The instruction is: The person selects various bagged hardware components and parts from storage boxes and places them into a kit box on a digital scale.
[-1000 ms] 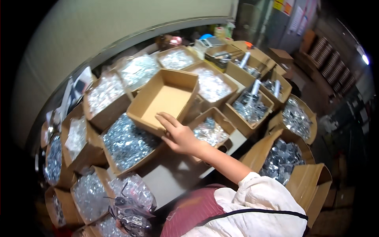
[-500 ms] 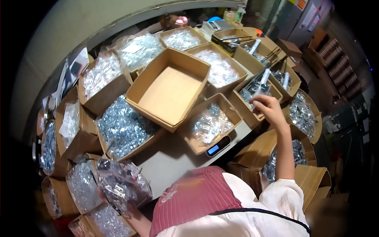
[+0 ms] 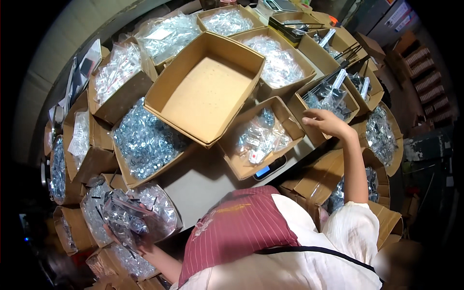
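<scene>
At the lower left, my left hand point(image 3: 144, 247) is closed on a clear plastic bag point(image 3: 123, 217) with dark and shiny pieces inside. The bag hides most of those fingers. My right hand point(image 3: 327, 123) reaches over the gap between two cardboard boxes, fingers extended to the left and nothing visible in them. Just beyond it stands a narrow box point(image 3: 309, 135) of small clear packets point(image 3: 333, 104), with a white strip and thin black rods. Left of that hand, an open box point(image 3: 232, 166) of small clear packets rests on a scale point(image 3: 275, 166) with a lit display.
A large shallow cardboard box point(image 3: 205, 94), bare inside, is propped on neighbouring boxes. Shiny metal parts fill a box point(image 3: 147, 145) to its left. Boxes of clear packets point(image 3: 278, 60) line the back. More cartons point(image 3: 314, 179) stand at the right, beside the table edge.
My right hand has drawn slightly nearer, back from the narrow box, and its fingers have straightened. My left hand's bag has shifted slightly left. The whole view has tilted downward.
</scene>
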`<state>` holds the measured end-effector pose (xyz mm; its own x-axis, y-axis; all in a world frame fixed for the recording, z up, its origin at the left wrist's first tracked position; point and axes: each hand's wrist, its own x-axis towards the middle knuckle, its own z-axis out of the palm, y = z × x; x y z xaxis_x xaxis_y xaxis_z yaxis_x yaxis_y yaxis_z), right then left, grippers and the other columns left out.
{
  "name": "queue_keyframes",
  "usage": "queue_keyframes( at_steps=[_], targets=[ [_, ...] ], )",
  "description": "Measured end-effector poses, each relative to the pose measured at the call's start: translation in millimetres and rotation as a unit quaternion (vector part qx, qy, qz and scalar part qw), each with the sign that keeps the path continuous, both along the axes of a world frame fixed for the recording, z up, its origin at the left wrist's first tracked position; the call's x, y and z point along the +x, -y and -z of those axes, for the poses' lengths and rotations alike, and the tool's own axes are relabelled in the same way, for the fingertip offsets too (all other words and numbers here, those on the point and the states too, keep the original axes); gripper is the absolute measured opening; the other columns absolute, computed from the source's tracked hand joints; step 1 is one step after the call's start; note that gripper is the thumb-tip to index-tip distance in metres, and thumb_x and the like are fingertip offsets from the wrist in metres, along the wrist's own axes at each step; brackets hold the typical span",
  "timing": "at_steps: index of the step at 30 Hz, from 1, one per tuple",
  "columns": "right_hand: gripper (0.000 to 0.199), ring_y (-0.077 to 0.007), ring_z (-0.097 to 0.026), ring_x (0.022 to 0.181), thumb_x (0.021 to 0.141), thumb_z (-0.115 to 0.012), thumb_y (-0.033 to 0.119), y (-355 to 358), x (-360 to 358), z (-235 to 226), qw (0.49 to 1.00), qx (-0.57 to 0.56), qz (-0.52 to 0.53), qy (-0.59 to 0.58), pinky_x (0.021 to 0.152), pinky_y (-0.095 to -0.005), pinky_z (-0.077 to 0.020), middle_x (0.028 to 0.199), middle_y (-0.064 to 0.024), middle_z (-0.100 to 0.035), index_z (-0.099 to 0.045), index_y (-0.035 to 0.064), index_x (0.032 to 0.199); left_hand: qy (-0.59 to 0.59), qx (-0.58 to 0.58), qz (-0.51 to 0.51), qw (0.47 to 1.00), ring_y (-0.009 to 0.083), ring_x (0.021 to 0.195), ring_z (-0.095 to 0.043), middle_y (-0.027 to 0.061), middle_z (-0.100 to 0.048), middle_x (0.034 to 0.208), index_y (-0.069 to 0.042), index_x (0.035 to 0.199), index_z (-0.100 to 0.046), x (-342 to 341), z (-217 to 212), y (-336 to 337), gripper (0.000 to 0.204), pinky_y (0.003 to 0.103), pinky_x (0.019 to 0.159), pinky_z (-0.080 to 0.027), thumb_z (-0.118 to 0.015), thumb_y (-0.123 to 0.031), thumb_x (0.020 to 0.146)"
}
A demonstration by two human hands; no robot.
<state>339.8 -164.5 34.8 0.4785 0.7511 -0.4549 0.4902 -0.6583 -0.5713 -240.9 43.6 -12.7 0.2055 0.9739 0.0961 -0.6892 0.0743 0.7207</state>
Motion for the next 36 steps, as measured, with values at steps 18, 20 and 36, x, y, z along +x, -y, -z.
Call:
queue_keyframes(
  at_steps=[18, 20, 36],
  targets=[
    [0.085, -0.0218, -0.06, 0.106, 0.088, -0.062, 0.067, -27, 21, 75, 0.988, -0.12, -0.047, -0.091, 0.09, -0.0333, -0.0489, 0.119, -0.0159, -0.064, -0.057, -0.0076, 0.129, 0.211, -0.213, 0.245, 0.922, 0.0512, 0.136, -0.031, 0.026, -0.035, 0.151, -0.014, 0.152, -0.035, -33, 3, -14, 0.084, 0.072, 0.103, -0.037, -0.066, -0.056, 0.086],
    [0.083, -0.02, -0.062, 0.103, 0.086, -0.062, 0.069, -18, 15, 82, 0.985, -0.078, -0.02, -0.155, 0.086, -0.0314, -0.0497, 0.116, -0.015, -0.065, -0.061, -0.0055, 0.123, 0.222, -0.217, 0.249, 0.917, 0.0511, 0.137, -0.03, 0.0261, -0.035, 0.151, -0.014, 0.152, -0.035, -33, 1, -12, 0.084, 0.073, 0.103, -0.037, -0.065, -0.056, 0.086],
    [0.085, -0.0257, -0.059, 0.105, 0.055, -0.07, 0.027, 83, -27, -30, 0.925, 0.196, 0.219, -0.242, 0.094, -0.0313, -0.0442, 0.117, -0.014, -0.062, -0.054, -0.0018, 0.134, 0.197, -0.165, 0.136, 0.957, 0.0384, 0.121, -0.056, 0.0197, -0.056, 0.136, -0.007, 0.141, -0.048, -11, -13, -27, 0.069, 0.065, 0.106, -0.039, -0.068, -0.044, 0.086]
  ],
)
